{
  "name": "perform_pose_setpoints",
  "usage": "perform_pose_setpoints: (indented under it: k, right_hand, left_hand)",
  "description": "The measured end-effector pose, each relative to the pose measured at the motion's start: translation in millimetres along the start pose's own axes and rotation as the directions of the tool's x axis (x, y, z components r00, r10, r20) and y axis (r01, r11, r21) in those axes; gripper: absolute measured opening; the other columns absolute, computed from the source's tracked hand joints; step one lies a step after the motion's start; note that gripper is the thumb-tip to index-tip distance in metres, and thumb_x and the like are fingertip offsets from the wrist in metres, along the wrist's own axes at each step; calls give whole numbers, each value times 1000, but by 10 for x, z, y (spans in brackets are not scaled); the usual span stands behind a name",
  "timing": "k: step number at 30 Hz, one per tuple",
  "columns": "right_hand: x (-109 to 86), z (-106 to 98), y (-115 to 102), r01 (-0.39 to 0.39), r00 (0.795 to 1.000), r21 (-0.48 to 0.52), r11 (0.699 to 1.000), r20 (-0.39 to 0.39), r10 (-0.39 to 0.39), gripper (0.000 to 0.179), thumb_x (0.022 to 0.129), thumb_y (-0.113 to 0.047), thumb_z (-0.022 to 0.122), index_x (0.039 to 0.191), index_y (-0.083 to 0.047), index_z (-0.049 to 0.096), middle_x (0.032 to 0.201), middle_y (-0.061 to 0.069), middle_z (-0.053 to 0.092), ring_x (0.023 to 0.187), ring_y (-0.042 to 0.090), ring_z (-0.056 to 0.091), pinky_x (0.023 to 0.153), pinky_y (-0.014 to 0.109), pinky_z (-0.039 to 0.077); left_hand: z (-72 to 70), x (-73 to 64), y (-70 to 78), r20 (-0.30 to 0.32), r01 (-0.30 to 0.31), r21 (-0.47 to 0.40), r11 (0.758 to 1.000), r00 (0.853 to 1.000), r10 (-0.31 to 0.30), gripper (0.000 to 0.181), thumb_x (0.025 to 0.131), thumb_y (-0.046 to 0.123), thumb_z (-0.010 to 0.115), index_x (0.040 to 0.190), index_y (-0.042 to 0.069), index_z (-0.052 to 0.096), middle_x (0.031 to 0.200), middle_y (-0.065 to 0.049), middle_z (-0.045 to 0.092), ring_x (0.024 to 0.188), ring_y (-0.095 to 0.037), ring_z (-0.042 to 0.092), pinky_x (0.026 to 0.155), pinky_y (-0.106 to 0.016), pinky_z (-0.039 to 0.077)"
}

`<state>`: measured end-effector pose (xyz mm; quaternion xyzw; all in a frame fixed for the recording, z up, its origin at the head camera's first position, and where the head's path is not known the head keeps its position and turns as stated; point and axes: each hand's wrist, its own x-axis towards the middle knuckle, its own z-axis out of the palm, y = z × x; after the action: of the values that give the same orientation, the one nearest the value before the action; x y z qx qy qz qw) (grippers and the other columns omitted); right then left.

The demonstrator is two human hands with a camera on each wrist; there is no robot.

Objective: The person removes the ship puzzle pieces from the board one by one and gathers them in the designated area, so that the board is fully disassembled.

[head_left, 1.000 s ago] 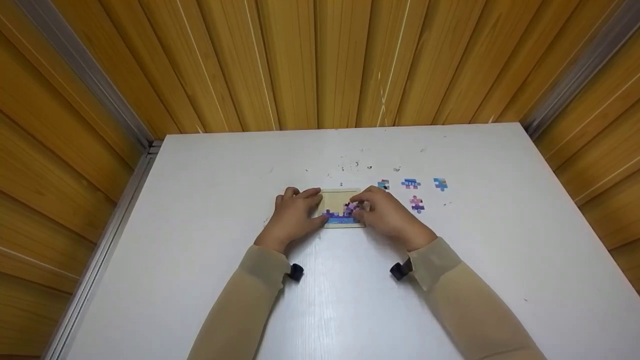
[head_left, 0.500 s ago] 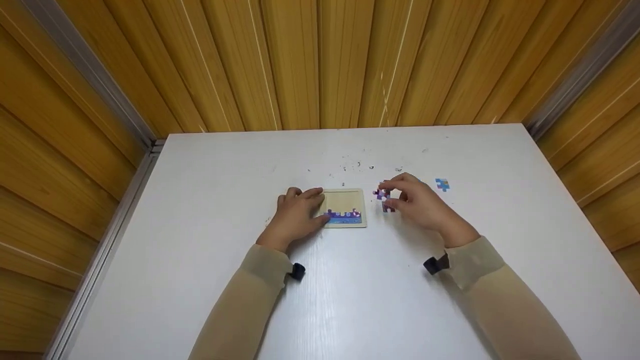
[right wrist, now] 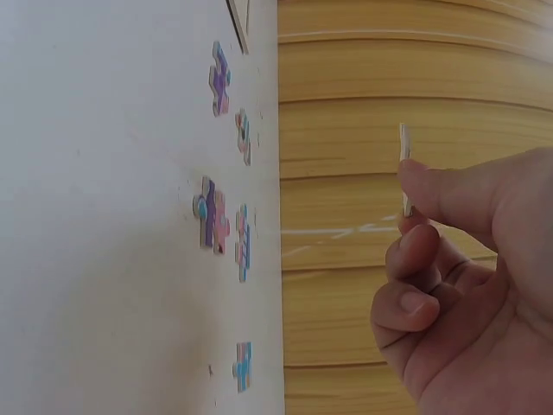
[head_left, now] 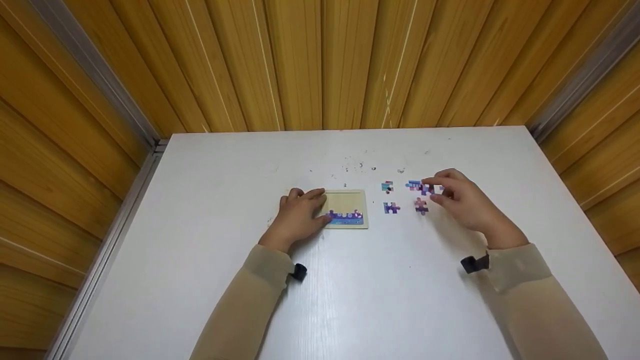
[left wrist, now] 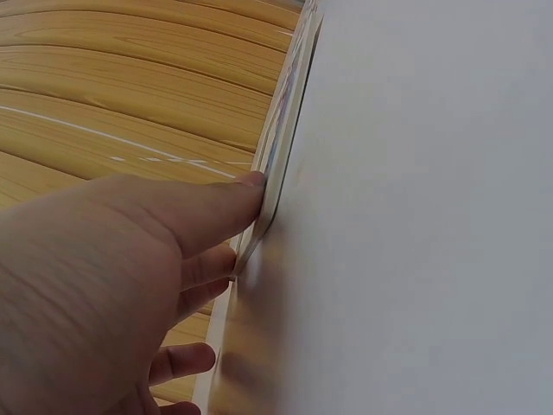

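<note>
My left hand [head_left: 298, 215] holds the left side of a shallow wooden puzzle tray [head_left: 345, 200]. In the left wrist view its thumb lies over the tray's rim [left wrist: 281, 177]. Blue and purple jigsaw pieces [head_left: 345, 218] fill the tray's near part; bare wood shows behind them. To the right, my right hand [head_left: 462, 200] pinches a purple jigsaw piece [head_left: 426, 189] between thumb and fingers. In the right wrist view this held piece [right wrist: 405, 143] appears edge-on, raised above the tabletop.
Several loose jigsaw pieces lie right of the tray: a teal one [head_left: 387, 187], a purple one [head_left: 391, 207], a pink and purple one [head_left: 421, 205], a blue and pink one [head_left: 413, 185]. Another blue piece [right wrist: 243, 367] lies partly behind the right hand. A wood-patterned wall [head_left: 340, 65] stands behind the white table [head_left: 350, 290].
My right hand has moved from the tray to the right with the purple jigsaw piece, passing over the loose pieces and uncovering those nearest the tray. My left hand has stayed on the tray.
</note>
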<state>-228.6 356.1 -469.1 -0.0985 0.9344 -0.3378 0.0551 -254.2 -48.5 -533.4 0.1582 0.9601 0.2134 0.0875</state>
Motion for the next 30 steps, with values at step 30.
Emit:
perform_pose_setpoints:
  k: [30]
  right_hand:
    - [1,-72,578,-113,993,-36,993,15,114,42,113,-12,67,155,-13,69,151,14,57,114,27,54,85,19,48]
  left_hand:
    - [-8,7,8,-1,-5,-6,1000,1000,5,67,108,48,74,167,20,58,181,6,47,159,-36,43,127,-55,34]
